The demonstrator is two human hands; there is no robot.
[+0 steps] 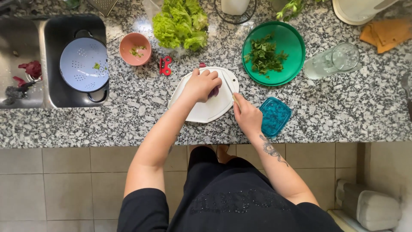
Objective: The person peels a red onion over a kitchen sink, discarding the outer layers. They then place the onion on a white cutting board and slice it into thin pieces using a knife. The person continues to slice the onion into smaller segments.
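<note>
My left hand (201, 85) is curled over a small dark-purple vegetable (215, 92), probably a red onion, though too little of it shows to be sure. It presses the vegetable down on the white cutting board (201, 112), which lies near the front edge of the granite worktop (343, 111). My right hand (247, 115) is wrapped tight around the handle of a kitchen knife (228, 84), whose blade angles up across the board just beside my left fingers.

To slice well, I judge I should tuck my left fingertips under, let the knuckles guide the flat of the blade, and keep the vegetable from rolling.

Counting outward, I see one board, one knife and one vegetable under my hand. A blue lidded container (274, 116) sits just right of my knife hand, near the front edge. Toward the back edge are one green plate (292, 43) of chopped herbs, one clear glass (332, 61) lying on its side, one head of green lettuce (180, 22), one pink bowl (135, 48) and one small red tool (165, 65). At the left end, one pale blue colander (83, 64) rests in the sink (25, 51).
</note>
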